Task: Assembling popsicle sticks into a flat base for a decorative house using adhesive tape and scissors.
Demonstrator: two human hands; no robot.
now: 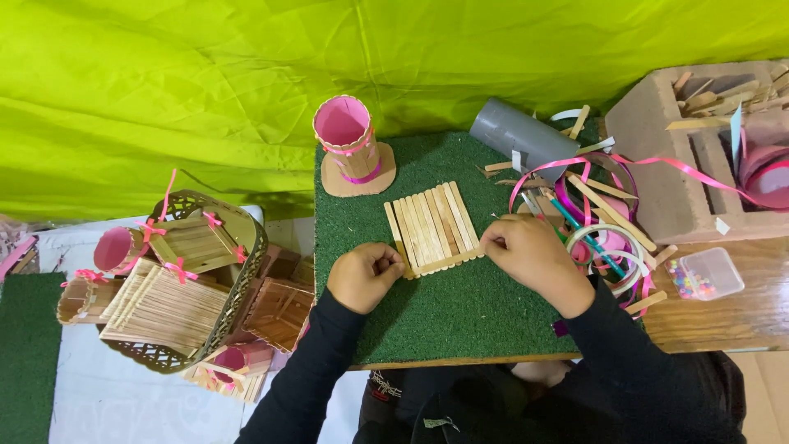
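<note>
On the green mat (444, 304) covering the tabletop, a flat raft of pale wooden sticks (433, 228) is pinched at its near corners by both hands, left (364, 276) and right (526, 251), fingers curled. A clear plastic box of coloured beads (708, 274) is seen right.

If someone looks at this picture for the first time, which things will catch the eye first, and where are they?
The bright lime-green cloth fills the whole background. In the middle, on a green grass-like mat, the left hand and right hand touch the two ends of a flat panel of wooden craft sticks. Behind it stands a pink-lined stick cup, and loops of pink ribbon lie at the right.
</note>
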